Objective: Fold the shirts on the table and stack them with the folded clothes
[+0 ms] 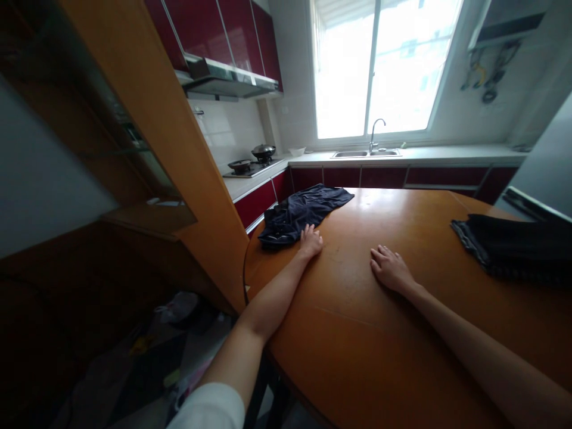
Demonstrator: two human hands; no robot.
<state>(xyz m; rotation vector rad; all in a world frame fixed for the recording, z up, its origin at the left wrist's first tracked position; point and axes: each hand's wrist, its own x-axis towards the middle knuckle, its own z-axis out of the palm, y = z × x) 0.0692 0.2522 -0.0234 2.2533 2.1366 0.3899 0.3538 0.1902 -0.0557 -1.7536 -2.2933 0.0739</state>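
Observation:
My left hand (311, 241) rests at the near edge of a crumpled dark navy garment (299, 213), its fingers stretched out and touching or just beside the cloth. The garment lies spread across the far left of the wooden table (348, 339); its exact kind does not show. To the right, my right hand (391, 268) lies flat on the bare wood with fingers extended and nothing in it. A folded black cloth item (522, 247) with a greyish edge lies at the table's right side, apart from both hands.
Beyond the table runs a white counter (456, 154) with a sink (351, 154) and a stove holding two pans (263, 151). A wooden cabinet post (210, 196) stands close on the left. Bags (179, 307) lie on the floor at lower left.

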